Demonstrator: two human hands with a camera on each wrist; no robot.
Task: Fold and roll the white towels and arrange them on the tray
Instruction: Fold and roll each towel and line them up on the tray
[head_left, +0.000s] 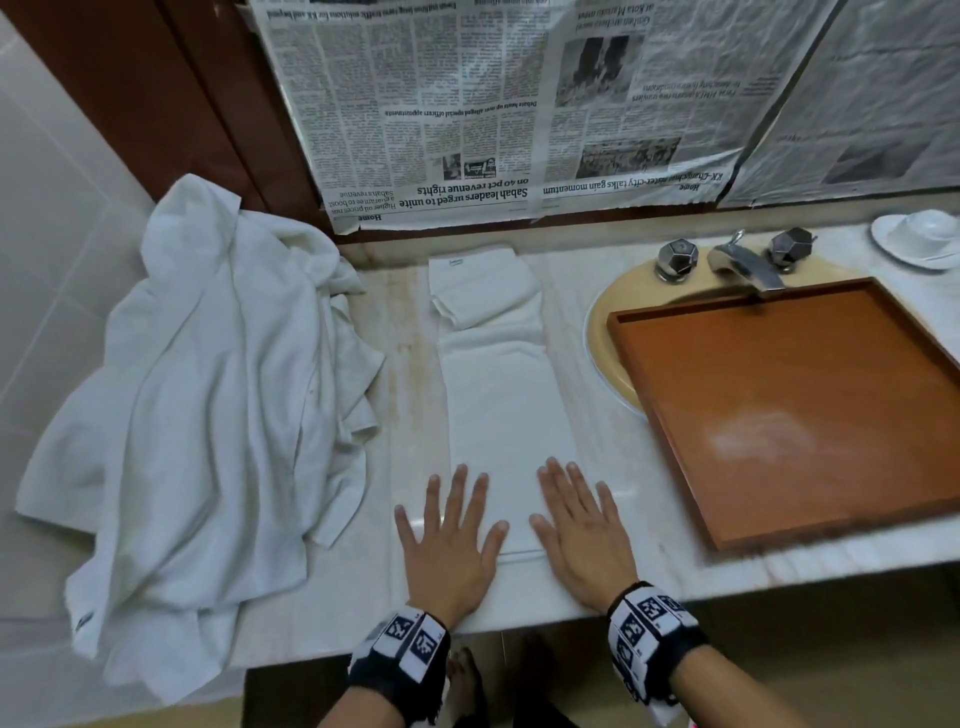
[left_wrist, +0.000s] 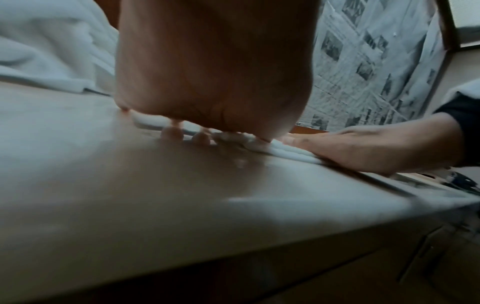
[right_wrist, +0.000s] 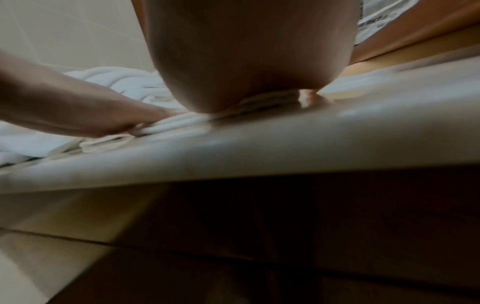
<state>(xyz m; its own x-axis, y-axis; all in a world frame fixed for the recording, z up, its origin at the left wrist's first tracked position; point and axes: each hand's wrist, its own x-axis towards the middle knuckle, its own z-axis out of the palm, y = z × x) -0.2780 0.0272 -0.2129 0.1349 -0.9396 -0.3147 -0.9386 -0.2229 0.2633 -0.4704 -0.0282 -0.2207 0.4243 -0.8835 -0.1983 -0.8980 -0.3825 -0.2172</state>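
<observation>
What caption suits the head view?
Both hands, left hand and right hand, press flat on a folded white towel strip beside an empty wooden tray.

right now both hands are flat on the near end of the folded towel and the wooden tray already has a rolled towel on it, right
Not quite. The left hand and right hand do press flat on the near end of the folded towel, but the wooden tray holds no rolled towel. The head view shows only its bare bottom with a pale glare patch.
</observation>
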